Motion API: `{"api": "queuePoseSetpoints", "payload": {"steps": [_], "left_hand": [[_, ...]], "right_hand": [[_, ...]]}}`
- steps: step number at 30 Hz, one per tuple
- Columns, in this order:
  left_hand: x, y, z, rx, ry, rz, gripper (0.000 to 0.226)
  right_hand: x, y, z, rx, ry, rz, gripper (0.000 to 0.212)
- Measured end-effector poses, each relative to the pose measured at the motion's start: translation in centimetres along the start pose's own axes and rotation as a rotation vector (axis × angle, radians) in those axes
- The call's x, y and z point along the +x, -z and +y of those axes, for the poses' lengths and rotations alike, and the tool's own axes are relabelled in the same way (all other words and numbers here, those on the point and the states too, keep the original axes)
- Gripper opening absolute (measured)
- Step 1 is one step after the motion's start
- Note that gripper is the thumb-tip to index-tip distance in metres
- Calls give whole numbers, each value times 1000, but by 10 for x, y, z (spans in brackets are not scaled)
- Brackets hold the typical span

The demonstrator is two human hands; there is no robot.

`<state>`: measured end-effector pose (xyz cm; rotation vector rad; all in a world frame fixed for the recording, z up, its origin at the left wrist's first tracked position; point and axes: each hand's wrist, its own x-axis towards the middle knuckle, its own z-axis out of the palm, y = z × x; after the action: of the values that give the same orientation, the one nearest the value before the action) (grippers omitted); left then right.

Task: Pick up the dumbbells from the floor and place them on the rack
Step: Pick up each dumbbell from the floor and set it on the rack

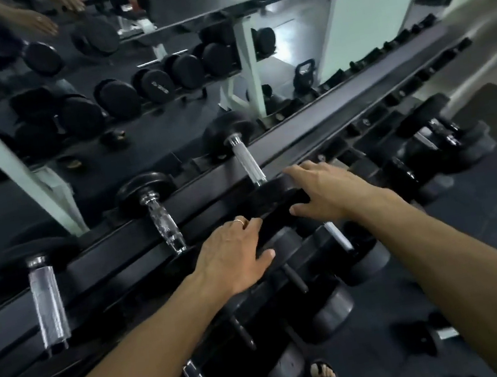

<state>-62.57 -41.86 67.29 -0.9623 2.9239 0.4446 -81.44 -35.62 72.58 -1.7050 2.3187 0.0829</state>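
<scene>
dark rubber gym floor (487, 217), big wall mirror (97, 91) reflecting the room, white pillar (374, 1) right of it, kettlebell (304, 73) at its base, glossy light patch in the reflection.

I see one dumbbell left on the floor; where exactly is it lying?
In the head view the dumbbell lies at the lower right on the dark floor, in front of the rack, just under the right forearm and right of the sandalled foot.

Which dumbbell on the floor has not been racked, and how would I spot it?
Start at the long black rack crossing the view. Below its lower tier, at bottom right, a small dumbbell lies alone on the dark floor, right of a sandalled foot. It alone touches the floor, not the rack.
</scene>
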Motion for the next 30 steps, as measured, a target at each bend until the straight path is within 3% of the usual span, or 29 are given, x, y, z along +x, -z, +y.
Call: {"api": "queuePoseSetpoints", "payload": {"steps": [11, 24, 30], "left_hand": [[-76, -79, 67, 8, -202, -174, 57], [-242, -272, 201, 76, -353, -541, 50], [-297, -351, 241, 39, -383, -718, 47]], "right_hand": [[-131, -79, 21, 43, -162, -50, 71], [-394, -315, 54, 290, -431, -337, 64], [-476, -414, 57, 447, -546, -488, 56]]}}
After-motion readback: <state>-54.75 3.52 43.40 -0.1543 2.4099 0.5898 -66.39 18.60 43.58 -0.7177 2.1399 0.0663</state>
